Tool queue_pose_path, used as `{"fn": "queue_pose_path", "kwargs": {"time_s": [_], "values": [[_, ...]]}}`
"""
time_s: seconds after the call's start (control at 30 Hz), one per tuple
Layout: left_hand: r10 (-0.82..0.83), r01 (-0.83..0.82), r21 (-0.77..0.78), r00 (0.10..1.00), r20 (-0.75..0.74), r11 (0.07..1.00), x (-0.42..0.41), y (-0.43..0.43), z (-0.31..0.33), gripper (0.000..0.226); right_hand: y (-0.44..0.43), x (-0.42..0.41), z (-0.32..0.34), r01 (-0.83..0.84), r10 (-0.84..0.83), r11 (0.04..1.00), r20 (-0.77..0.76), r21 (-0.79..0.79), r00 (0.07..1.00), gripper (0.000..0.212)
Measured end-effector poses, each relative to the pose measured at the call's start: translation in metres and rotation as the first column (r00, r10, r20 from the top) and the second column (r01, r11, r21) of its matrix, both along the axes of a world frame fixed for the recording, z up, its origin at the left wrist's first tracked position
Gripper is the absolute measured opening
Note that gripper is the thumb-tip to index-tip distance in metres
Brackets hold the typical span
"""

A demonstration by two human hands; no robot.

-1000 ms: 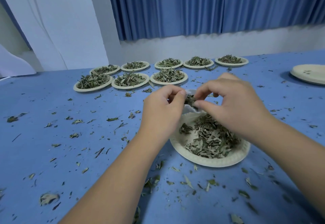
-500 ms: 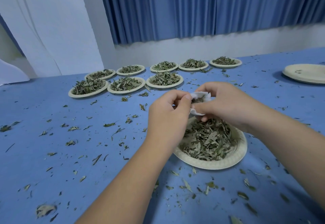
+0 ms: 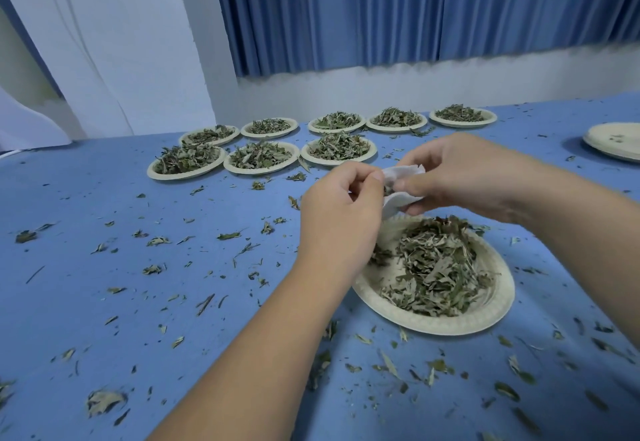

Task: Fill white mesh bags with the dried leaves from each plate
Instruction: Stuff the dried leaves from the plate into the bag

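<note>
A small white mesh bag hangs above the far rim of a paper plate heaped with dried leaves. My right hand grips the bag from the right, fingers curled under it. My left hand pinches the bag's mouth from the left, with a few dark leaves showing between my fingertips. The inside of the bag is mostly hidden.
Several more paper plates of dried leaves stand in two rows at the back of the blue table. A stack of bare paper plates sits at the far right. Loose leaf bits litter the cloth. Blue curtains hang behind.
Both hands have lifted the bag a little higher off the plate and more white mesh now shows between them. The view has shifted so the plates sit further right.
</note>
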State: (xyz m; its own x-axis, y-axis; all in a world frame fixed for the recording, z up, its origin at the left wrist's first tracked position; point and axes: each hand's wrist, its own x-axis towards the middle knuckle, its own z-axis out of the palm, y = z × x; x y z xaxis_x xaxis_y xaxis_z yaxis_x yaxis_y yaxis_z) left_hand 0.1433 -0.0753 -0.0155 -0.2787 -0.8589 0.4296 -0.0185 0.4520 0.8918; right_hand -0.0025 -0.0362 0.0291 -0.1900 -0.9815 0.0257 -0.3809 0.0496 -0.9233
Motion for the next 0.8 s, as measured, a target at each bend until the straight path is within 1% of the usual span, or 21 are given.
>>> {"fn": "queue_pose_path", "kwargs": {"time_s": [0.1, 0.17, 0.23, 0.3, 0.37, 0.4, 0.43, 0.47, 0.5, 0.53, 0.6, 0.67, 0.7, 0.73, 0.8], "values": [[-0.052, 0.053, -0.038, 0.998, 0.024, 0.998, -0.002, 0.004, -0.001, 0.021, -0.006, 0.006, -0.005, 0.140, -0.145, 0.989, -0.257, -0.036, 0.956, 0.011], [-0.065, 0.067, -0.054, 0.997, 0.038, 0.996, -0.003, 0.005, -0.003, 0.020, -0.007, 0.009, -0.010, 0.180, -0.193, 0.981, -0.367, -0.071, 0.910, 0.014], [-0.051, 0.054, -0.061, 0.997, 0.051, 0.997, -0.002, 0.003, -0.003, 0.019, -0.003, 0.007, -0.013, 0.168, -0.207, 0.976, -0.378, -0.136, 0.902, 0.015], [-0.032, 0.034, -0.060, 0.998, 0.046, 0.998, 0.000, 0.000, -0.003, 0.019, 0.007, 0.003, -0.014, 0.124, -0.182, 0.973, -0.310, -0.196, 0.933, 0.013], [-0.008, 0.009, -0.065, 1.000, 0.015, 0.998, 0.002, -0.003, -0.002, 0.021, 0.020, -0.003, -0.015, 0.121, -0.190, 0.958, -0.261, -0.259, 0.946, 0.013], [0.007, -0.007, -0.071, 1.000, 0.000, 0.997, 0.004, -0.005, -0.001, 0.022, 0.027, -0.006, -0.016, 0.130, -0.222, 0.944, -0.293, -0.302, 0.930, 0.014], [0.023, -0.024, -0.081, 1.000, -0.011, 0.996, 0.005, -0.006, 0.000, 0.023, 0.034, -0.009, -0.018, 0.126, -0.264, 0.927, -0.375, -0.353, 0.889, 0.015], [0.041, -0.042, -0.092, 0.999, -0.017, 0.995, 0.006, -0.007, 0.001, 0.023, 0.042, -0.012, -0.018, 0.096, -0.290, 0.918, -0.487, -0.385, 0.824, 0.017], [0.057, -0.059, -0.104, 0.998, -0.019, 0.993, 0.008, -0.008, 0.001, 0.022, 0.049, -0.014, -0.019, 0.041, -0.276, 0.925, -0.592, -0.378, 0.757, 0.023], [0.072, -0.074, -0.116, 0.997, -0.020, 0.990, 0.008, -0.009, 0.001, 0.022, 0.055, -0.015, -0.019, -0.015, -0.220, 0.945, -0.672, -0.326, 0.707, 0.033], [0.102, -0.104, -0.153, 0.995, -0.016, 0.983, 0.010, -0.010, 0.000, 0.023, 0.063, -0.014, -0.021, -0.078, -0.043, 0.990, -0.768, -0.121, 0.639, 0.057], [0.125, -0.122, -0.194, 0.992, 0.004, 0.973, 0.011, -0.010, -0.001, 0.023, 0.067, -0.011, -0.027, -0.084, 0.112, 0.993, -0.837, 0.079, 0.535, 0.075], [0.129, -0.124, -0.207, 0.992, 0.011, 0.971, 0.012, -0.010, -0.002, 0.021, 0.068, -0.009, -0.030, -0.085, 0.156, 0.988, -0.859, 0.131, 0.487, 0.077], [0.130, -0.123, -0.215, 0.991, 0.018, 0.969, 0.012, -0.010, -0.004, 0.021, 0.068, -0.007, -0.032, -0.090, 0.175, 0.985, -0.872, 0.150, 0.457, 0.077], [0.129, -0.117, -0.227, 0.991, 0.039, 0.967, 0.013, -0.010, -0.006, 0.021, 0.068, -0.005, -0.035, -0.103, 0.167, 0.986, -0.884, 0.135, 0.437, 0.071]]}}
